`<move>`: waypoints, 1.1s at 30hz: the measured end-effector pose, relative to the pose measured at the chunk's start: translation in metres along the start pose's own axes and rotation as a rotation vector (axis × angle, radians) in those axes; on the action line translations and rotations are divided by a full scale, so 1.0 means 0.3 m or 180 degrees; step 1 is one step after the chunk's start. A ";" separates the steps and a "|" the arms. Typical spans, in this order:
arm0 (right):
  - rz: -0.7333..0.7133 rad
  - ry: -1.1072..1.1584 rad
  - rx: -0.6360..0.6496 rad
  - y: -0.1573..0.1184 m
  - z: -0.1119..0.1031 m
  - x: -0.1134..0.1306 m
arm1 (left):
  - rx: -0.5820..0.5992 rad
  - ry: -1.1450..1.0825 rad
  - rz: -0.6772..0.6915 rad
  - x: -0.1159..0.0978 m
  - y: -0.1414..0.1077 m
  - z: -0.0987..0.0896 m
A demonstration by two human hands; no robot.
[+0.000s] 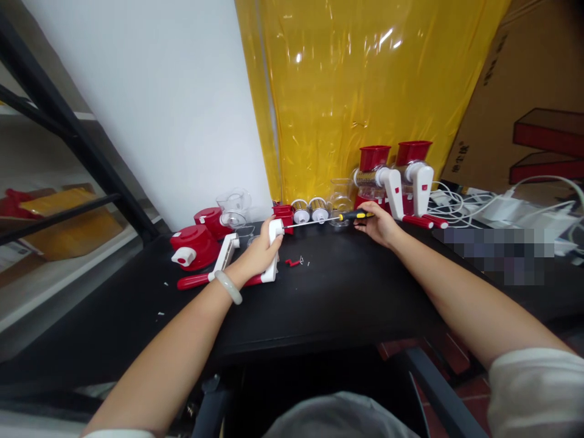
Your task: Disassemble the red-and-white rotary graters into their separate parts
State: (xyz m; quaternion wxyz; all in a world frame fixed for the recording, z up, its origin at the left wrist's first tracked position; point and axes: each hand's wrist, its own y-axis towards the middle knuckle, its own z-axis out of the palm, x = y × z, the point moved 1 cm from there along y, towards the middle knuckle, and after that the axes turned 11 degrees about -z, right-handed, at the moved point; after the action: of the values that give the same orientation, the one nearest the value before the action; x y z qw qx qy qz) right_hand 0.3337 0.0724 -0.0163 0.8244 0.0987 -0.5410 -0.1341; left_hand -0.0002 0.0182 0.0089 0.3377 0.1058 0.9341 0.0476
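We've got our L hand (259, 252) gripping the crank (275, 227), just R of a 2nd crank (225, 255) on the table (347, 298); our R hand (381, 225) clasps the driver (350, 216), tip at the 1st crank's top. 1 red clip (292, 263) lies nearby.

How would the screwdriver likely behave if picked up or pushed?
The screwdriver is probably stiff: its slim metal shaft runs straight without sagging. It may feel handle-heavy, since the black-and-yellow handle is much thicker than the shaft. Laid down and nudged, it might roll or pivot, being long and narrow.
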 end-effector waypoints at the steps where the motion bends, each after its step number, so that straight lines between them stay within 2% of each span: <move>1: -0.0043 -0.0195 -0.0016 0.002 -0.002 -0.003 | -0.0017 0.0005 0.0013 0.000 0.002 0.000; 5: -0.0190 -0.0795 -0.0080 0.007 -0.004 -0.014 | -0.0015 -0.0055 -0.0013 0.001 0.008 0.002; 10: -0.0113 -0.0043 -0.0079 -0.001 0.001 0.015 | 0.0061 -0.0069 -0.0026 0.000 0.004 0.009; 12: -0.0114 0.0054 -0.0014 0.000 0.002 0.024 | 0.0059 -0.0045 -0.0008 0.003 0.005 0.011; 17: -0.0336 -0.0748 -0.0094 0.015 -0.003 0.004 | -0.0017 -0.0143 0.0052 0.020 0.018 0.014; 19: -0.0426 -0.0833 -0.0097 0.016 -0.005 -0.001 | -0.0075 -0.0140 0.0114 0.024 0.021 0.014; 24: -0.0187 0.0025 0.0018 0.000 -0.004 0.020 | -0.0030 -0.0109 0.0150 0.012 0.013 0.016; 26: -0.0186 0.0120 0.0033 -0.002 -0.002 0.030 | -0.0025 -0.0084 0.0145 0.007 0.009 0.016; 30: -0.0133 -0.0312 -0.0075 0.005 0.002 0.023 | -0.0033 -0.0064 0.0154 0.010 0.012 0.016; 33: -0.0311 -0.0772 -0.0094 0.010 0.001 0.008 | -0.0077 -0.0096 0.0209 0.015 0.017 0.015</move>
State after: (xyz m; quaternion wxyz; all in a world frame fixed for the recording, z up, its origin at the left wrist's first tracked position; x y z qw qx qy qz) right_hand 0.3347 0.0746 -0.0132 0.7468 0.0958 -0.6291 -0.1931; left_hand 0.0000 0.0242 0.0035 0.3512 0.1330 0.9243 0.0683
